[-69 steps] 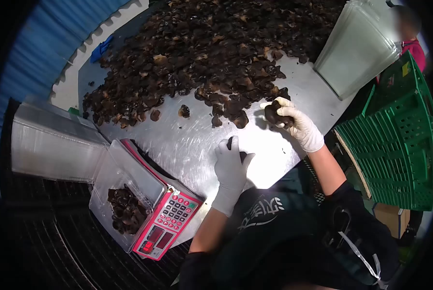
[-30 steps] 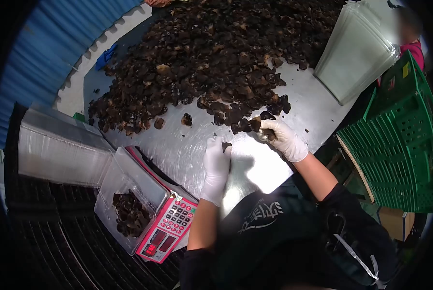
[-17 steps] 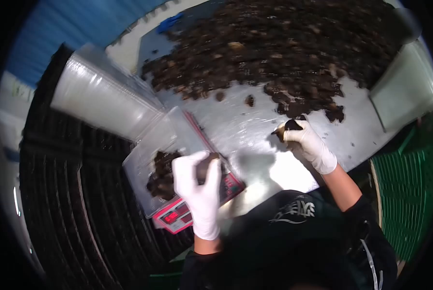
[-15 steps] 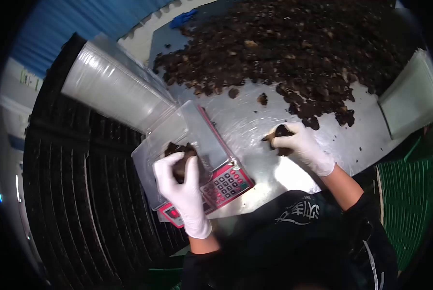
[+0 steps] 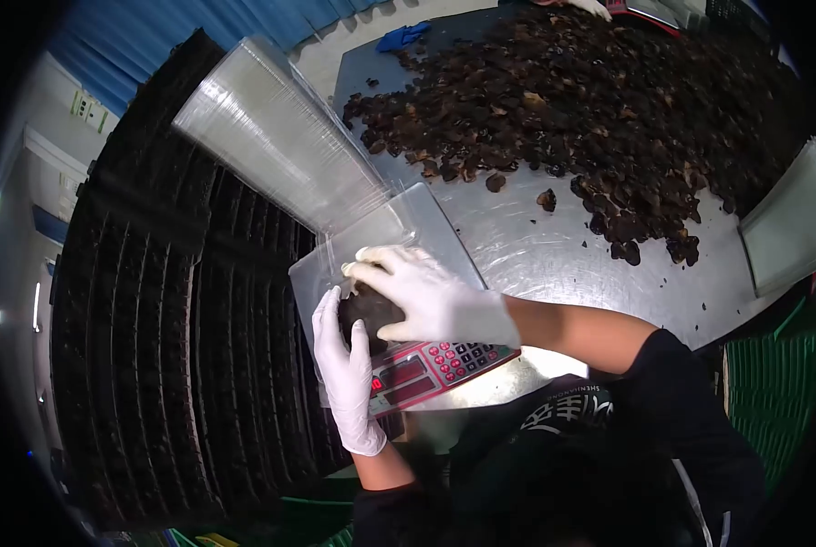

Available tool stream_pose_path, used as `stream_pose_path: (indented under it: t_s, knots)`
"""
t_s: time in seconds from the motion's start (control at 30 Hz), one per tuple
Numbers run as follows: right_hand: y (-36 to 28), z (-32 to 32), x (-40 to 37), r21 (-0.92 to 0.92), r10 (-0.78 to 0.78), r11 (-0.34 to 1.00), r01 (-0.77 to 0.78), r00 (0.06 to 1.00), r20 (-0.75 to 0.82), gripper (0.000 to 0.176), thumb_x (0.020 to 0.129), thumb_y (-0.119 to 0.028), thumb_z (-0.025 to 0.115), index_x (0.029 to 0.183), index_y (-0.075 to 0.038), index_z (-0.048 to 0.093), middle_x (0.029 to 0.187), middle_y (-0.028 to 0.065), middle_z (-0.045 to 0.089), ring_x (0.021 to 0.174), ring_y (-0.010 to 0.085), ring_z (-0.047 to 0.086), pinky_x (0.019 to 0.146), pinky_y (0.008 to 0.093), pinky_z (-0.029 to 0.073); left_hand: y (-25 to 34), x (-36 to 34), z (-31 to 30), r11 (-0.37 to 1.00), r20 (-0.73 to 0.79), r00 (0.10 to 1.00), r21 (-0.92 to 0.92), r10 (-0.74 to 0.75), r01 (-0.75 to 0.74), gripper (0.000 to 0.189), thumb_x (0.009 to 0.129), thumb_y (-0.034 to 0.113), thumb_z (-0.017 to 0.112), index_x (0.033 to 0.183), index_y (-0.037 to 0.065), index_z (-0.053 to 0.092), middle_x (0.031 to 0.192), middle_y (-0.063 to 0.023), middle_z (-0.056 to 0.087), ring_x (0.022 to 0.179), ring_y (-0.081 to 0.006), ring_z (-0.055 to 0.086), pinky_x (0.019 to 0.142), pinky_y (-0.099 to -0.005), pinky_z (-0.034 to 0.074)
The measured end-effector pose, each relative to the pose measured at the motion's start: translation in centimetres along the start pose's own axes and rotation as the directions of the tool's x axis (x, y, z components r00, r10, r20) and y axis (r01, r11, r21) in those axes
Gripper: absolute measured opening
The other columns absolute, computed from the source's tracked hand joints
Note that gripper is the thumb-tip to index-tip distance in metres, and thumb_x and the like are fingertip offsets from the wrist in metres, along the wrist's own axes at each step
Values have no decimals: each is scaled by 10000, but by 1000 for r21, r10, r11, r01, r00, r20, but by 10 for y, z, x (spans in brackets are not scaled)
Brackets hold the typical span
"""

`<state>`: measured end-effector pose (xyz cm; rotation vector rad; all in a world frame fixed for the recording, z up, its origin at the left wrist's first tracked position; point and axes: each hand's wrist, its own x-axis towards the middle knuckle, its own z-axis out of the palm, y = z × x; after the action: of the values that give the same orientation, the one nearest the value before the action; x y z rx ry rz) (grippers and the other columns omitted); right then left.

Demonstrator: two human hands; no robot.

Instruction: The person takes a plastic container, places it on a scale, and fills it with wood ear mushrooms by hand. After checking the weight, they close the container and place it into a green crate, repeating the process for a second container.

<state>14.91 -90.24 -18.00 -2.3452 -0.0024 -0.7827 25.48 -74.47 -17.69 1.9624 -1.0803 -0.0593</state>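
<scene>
A small heap of dark brown pieces [image 5: 371,312], resembling wood ear mushrooms, lies in a clear plastic tray on the red-edged digital scale [image 5: 406,381]. My left hand [image 5: 342,351], in a white glove, cups the heap's left and near side between thumb and fingers. Over its top and right side curves my gloved right hand [image 5: 417,290], thumb and fingers around the pieces. Between the hands the heap is partly hidden. Part of the scale's keypad shows below my right wrist.
A large mushroom pile [image 5: 554,109] covers the metal table's far side. Clear plastic trays [image 5: 280,137] stand stacked behind the scale, beside a black rack [image 5: 144,319]. More trays [image 5: 782,228] stand at right, near green crates [image 5: 773,383]. Another person's gloved hand [image 5: 593,8] shows at the top.
My right hand has moved left from over the table to the heap on the scale, bringing its mushroom pieces there. My left hand stays at the heap. The view has shifted.
</scene>
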Motion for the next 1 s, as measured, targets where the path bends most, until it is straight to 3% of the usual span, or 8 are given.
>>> stream_pose_path:
  t_s: [0.1, 0.23, 0.43, 0.67, 0.8, 0.9, 0.97, 1.0]
  knots:
    - [1, -46, -26, -97, 53, 994, -60, 996, -72, 610, 779, -206, 690, 1333, -27, 511, 1348, 217, 494, 1287, 380, 442, 1089, 474, 320, -1, -4, -4, 998, -45, 998, 44, 43, -41, 467, 864, -25, 526, 1330, -48, 508, 1324, -231, 520, 1263, -350, 496, 1087, -399, 370]
    - [59, -101, -103, -108, 327, 923, -370, 899, -291, 369, 800, -121, 654, 1158, -32, 632, 1140, 143, 622, 1070, 312, 610, 922, 376, 498, 12, -9, -6, 990, -129, 988, 124, 79, -63, 407, 855, -47, 533, 1261, -52, 559, 1283, -203, 561, 1238, -337, 525, 1076, -388, 378]
    - [92, -163, -225, -262, 665, 564, -783, 619, -419, 131, 850, -141, 666, 935, -65, 730, 877, 100, 655, 807, 278, 652, 705, 363, 507, 22, -13, 12, 986, -274, 954, 142, 121, -84, 340, 905, -27, 535, 1240, -39, 590, 1277, -172, 570, 1211, -299, 542, 1039, -395, 408]
    - [97, -142, -251, -544, 647, 422, -725, 662, -380, 216, 810, -208, 689, 989, -98, 735, 928, 104, 630, 905, 293, 630, 798, 396, 502, 56, -3, 36, 986, -347, 925, 107, 154, -124, 293, 931, -16, 524, 1213, -37, 598, 1291, -161, 559, 1190, -275, 547, 1026, -386, 437]
    - [103, -142, -252, -540, 687, 426, -726, 648, -329, 231, 797, -215, 704, 980, -77, 737, 916, 108, 628, 909, 299, 627, 796, 407, 506, 72, -12, 46, 980, -341, 919, 44, 197, -194, 302, 894, -75, 512, 1181, -54, 603, 1260, -170, 573, 1174, -284, 557, 1022, -404, 436]
    - [98, -139, -253, -237, 655, 549, -802, 588, -475, 176, 826, -149, 692, 966, -50, 732, 898, 95, 627, 815, 243, 623, 733, 355, 500, 95, -25, 75, 950, -201, 932, -26, 301, -312, 320, 769, -117, 526, 1062, -64, 642, 1148, -190, 620, 1109, -311, 588, 999, -404, 450]
    - [96, -142, -251, -38, 639, 623, -782, 536, -552, 152, 845, -121, 682, 958, -31, 726, 889, 79, 628, 774, 209, 615, 700, 328, 494, 112, -30, 96, 895, 41, 899, -123, 435, -428, 292, 766, -101, 574, 1042, -43, 647, 1079, -184, 639, 1058, -308, 612, 956, -381, 462]
    - [90, -146, -247, 284, 763, 614, -736, 462, -451, 151, 870, -106, 667, 981, -18, 718, 884, 55, 631, 749, 156, 591, 667, 280, 471, 115, -33, 107, 898, 176, 884, -165, 433, -407, 266, 779, -69, 593, 1034, -26, 655, 1064, -184, 638, 1016, -318, 615, 921, -384, 468]
